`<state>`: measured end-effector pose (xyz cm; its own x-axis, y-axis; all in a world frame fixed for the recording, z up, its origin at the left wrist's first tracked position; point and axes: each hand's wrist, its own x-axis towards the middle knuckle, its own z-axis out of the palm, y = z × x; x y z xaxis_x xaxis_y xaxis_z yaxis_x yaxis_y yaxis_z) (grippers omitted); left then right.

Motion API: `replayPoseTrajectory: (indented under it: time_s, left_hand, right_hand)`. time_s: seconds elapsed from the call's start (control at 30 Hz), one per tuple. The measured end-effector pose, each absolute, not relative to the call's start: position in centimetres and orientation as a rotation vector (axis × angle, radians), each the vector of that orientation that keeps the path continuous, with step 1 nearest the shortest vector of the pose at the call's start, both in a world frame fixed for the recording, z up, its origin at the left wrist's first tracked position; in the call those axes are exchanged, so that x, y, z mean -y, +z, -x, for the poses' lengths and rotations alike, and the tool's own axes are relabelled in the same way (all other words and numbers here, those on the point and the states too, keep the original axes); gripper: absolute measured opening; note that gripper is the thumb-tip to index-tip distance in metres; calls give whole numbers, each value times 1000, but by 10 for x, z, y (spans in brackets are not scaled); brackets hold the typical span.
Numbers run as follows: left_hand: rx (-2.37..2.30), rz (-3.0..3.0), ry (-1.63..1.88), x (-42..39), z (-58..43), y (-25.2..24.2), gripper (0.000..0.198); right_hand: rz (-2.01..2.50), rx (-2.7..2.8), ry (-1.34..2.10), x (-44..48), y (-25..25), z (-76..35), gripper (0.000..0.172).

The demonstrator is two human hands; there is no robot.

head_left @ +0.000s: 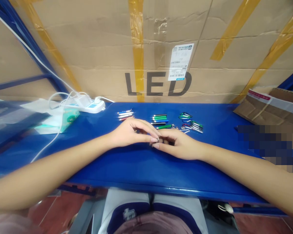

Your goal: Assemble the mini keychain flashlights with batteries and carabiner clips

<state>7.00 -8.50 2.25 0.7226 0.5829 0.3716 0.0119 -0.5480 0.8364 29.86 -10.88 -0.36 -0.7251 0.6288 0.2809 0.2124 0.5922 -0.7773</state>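
My left hand [128, 132] and my right hand [182, 144] meet above the blue table [127, 169], their fingertips pinched together. Between them is a small dark piece [157, 141], mostly hidden by the fingers. Just beyond my left hand lie several slim pen-shaped pieces in blue, silver and red [125, 114]. Behind the meeting fingertips is a row of black, green and blue tubes [160, 118]. A green tube with a metal end [164, 126] lies close to my right hand. Farther right are coloured carabiner-like clips [185, 115] and a bunch of slim green and silver pieces [196, 126].
A large cardboard box marked LED [100, 48] stands along the table's back edge. On the left are a white power strip [94, 106] with cables and a green-and-white packet [69, 119]. An open cardboard carton [263, 105] sits at the right.
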Motion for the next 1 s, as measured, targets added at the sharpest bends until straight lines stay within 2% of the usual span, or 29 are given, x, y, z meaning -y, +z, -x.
replayPoseTrajectory:
  time_s: [0.4,0.7,0.8,0.9,1.0]
  left_hand:
    - [-572,-1909,831,82,-67,20,16]
    - [-554,-2211,824,85,-64,28,14]
    - [-695,-2493,797,75,-52,38,15]
    - [-952,-2791,606,58,-34,43,15]
    - [-1135,-2759,521,42,-20,40,19]
  right_hand:
    - [653,2329,905,111,-1,-300,20]
    - [584,2326,885,110,-2,-301,17]
    - [607,2348,901,111,1,-301,17]
    - [622,2364,904,112,3,-300,18]
    - [616,2352,891,113,4,-300,17]
